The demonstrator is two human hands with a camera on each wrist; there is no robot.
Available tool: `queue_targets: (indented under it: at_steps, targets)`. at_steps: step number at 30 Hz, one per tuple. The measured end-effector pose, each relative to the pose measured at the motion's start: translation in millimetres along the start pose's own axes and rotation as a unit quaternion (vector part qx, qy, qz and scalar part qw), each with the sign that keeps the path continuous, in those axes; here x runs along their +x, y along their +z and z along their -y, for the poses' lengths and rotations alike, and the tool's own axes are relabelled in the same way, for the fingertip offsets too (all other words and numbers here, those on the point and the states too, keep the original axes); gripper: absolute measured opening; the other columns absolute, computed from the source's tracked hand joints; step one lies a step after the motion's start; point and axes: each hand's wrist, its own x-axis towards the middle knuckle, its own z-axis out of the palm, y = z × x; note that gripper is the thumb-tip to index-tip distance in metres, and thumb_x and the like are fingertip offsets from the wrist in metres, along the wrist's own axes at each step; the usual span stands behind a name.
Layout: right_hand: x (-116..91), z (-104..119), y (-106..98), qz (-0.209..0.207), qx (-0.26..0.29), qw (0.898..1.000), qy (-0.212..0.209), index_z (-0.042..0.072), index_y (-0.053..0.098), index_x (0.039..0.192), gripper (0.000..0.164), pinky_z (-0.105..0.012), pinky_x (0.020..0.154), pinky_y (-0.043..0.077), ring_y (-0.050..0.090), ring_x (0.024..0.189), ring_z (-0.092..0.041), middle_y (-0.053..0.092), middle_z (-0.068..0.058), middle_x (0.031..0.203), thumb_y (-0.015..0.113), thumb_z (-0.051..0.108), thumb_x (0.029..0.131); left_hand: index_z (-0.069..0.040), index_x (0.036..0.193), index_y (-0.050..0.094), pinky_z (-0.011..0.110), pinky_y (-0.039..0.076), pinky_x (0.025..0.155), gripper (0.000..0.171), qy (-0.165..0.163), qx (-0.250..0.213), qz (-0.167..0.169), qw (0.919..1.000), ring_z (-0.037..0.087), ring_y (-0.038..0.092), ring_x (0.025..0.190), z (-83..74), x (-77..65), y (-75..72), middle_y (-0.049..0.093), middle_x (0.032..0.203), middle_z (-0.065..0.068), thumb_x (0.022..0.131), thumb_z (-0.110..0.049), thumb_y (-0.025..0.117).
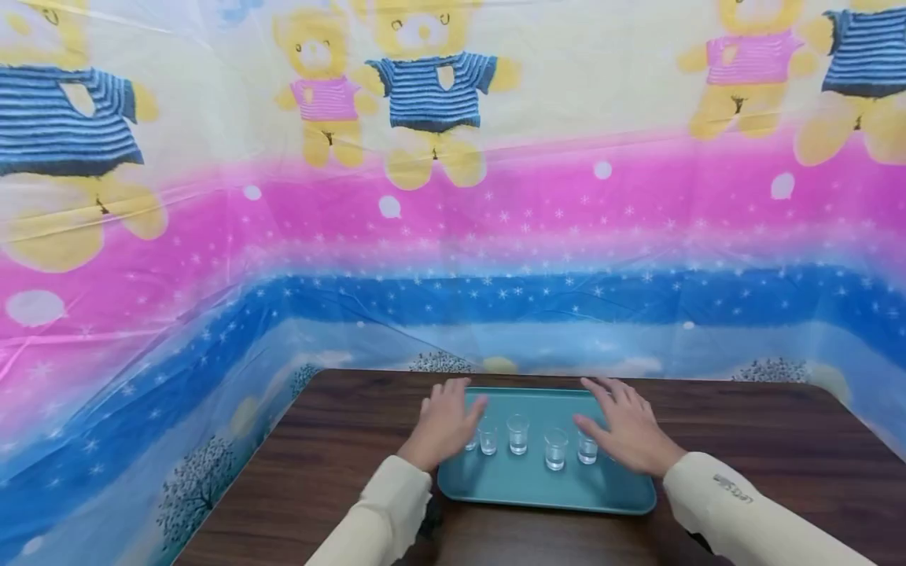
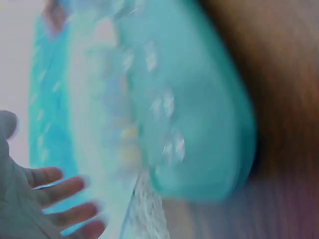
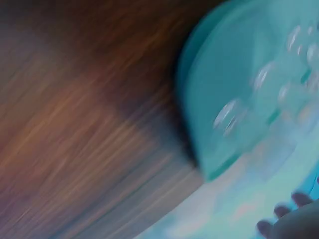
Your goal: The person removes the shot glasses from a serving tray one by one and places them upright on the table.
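Note:
A teal rectangular tray [image 1: 524, 487] lies on the table with several small clear glasses on it. Among them are a glass [image 1: 518, 435] near the middle, another [image 1: 555, 450] closer to the front, and one [image 1: 587, 448] beside the right thumb. My left hand [image 1: 446, 424] hovers at the tray's left side, fingers spread and nothing held, partly covering a glass at that end. Over the right side is my right hand [image 1: 628, 431], also spread and holding nothing. In the left wrist view, the left fingers [image 2: 62, 191] are apart from the blurred tray.
The dark wood table [image 1: 340, 448] extends on both sides of the tray, its far edge close behind it. A printed cloth [image 1: 495, 299] with teddy bears hangs behind and along the left.

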Motion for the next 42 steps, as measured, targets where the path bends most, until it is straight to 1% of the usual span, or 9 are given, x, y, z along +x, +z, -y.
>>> queue_targets:
  at_steps: [2,6,10,17,23,27,31,38,42]
  targets:
    - [-3.0,-8.1,-7.0,-0.004,0.013,1.0,-0.005,0.008,0.038,0.142,0.068,-0.065,0.095,0.022,0.033,0.125,-0.041,0.039,-0.018,0.137,0.045,0.056,0.094,-0.002,0.126,0.051,0.047,0.045,0.079,0.04,-0.032,-0.035,-0.001,0.9989,0.029,0.057,0.095,13.2,-2.5,-7.9,0.059,0.105,0.014,0.101,-0.033,0.042]
    - [-12.5,-25.3,-13.2,-0.008,0.005,1.0,-0.024,0.006,0.055,0.126,0.046,-0.054,0.084,0.036,0.049,0.103,-0.028,0.055,-0.006,0.114,0.06,0.037,0.092,-0.002,0.114,0.056,0.036,0.045,0.059,0.022,-0.071,-0.059,0.045,0.9947,0.017,0.054,0.065,39.3,-11.3,-10.0,0.056,0.078,0.004,0.099,-0.017,0.05]
    - [-20.2,-38.2,-10.5,-0.02,-0.008,0.999,-0.044,0.008,0.063,0.115,0.033,-0.044,0.074,0.037,0.049,0.089,-0.021,0.056,0.002,0.101,0.07,0.021,0.086,-0.001,0.111,0.058,0.033,0.045,0.057,0.02,-0.08,-0.081,0.07,0.991,0.015,0.053,0.063,52.9,-20.0,-2.0,0.055,0.077,0.004,0.096,-0.013,0.056]
    - [-19.7,-45.9,-13.4,-0.01,-0.012,0.998,-0.053,0.008,0.068,0.103,0.023,-0.036,0.066,0.034,0.044,0.078,-0.017,0.055,0.002,0.089,0.074,0.016,0.082,0.001,0.102,0.059,0.03,0.042,0.054,0.014,-0.085,-0.098,0.085,0.9879,0.016,0.048,0.06,57.0,-24.0,9.0,0.051,0.072,0.005,0.092,-0.008,0.061]
    - [-13.4,-43.6,-17.0,0.02,0.007,0.999,-0.028,0.006,0.065,0.1,0.024,-0.035,0.066,0.042,0.046,0.078,-0.015,0.055,0.0,0.087,0.074,0.016,0.081,0.002,0.099,0.058,0.03,0.043,0.056,0.011,-0.088,-0.098,0.077,0.9883,0.016,0.049,0.062,58.9,-23.3,12.5,0.052,0.073,0.005,0.09,-0.005,0.061]
    - [-11.9,-44.8,-14.9,0.021,0.007,1.0,-0.01,0.006,0.063,0.099,0.024,-0.039,0.071,0.037,0.045,0.079,-0.015,0.055,0.0,0.088,0.074,0.018,0.081,0.001,0.098,0.057,0.031,0.044,0.057,0.01,-0.089,-0.105,0.079,0.9873,0.017,0.051,0.063,59.5,-23.9,15.0,0.052,0.074,0.005,0.09,-0.005,0.061]
    - [-8.3,-50.0,-14.2,-0.004,0.012,1.0,-0.012,0.006,0.062,0.099,0.024,-0.041,0.072,0.03,0.043,0.08,-0.016,0.054,-0.002,0.088,0.074,0.017,0.081,0.001,0.099,0.057,0.031,0.045,0.057,0.01,-0.094,-0.11,0.081,0.9862,0.017,0.051,0.064,60.1,-24.3,17.4,0.052,0.075,0.005,0.091,-0.005,0.06]
    - [6.0,-70.8,-21.0,-0.09,0.011,0.996,-0.001,0.005,0.062,0.096,0.021,-0.043,0.074,0.029,0.048,0.084,-0.024,0.058,-0.008,0.09,0.073,0.015,0.081,0.001,0.099,0.055,0.032,0.045,0.057,0.01,-0.096,-0.117,0.078,0.9854,0.018,0.05,0.062,58.8,-24.6,17.9,0.051,0.074,0.006,0.092,-0.005,0.059]
    - [12.3,-84.8,-24.8,-0.106,0.013,0.994,0.019,0.0,0.062,0.099,0.025,-0.045,0.074,0.028,0.049,0.085,-0.028,0.06,-0.01,0.09,0.071,0.016,0.082,0.0,0.098,0.055,0.032,0.044,0.057,0.008,-0.109,-0.117,0.084,0.9836,0.018,0.05,0.064,56.4,-21.4,18.8,0.051,0.075,0.006,0.092,-0.005,0.059]
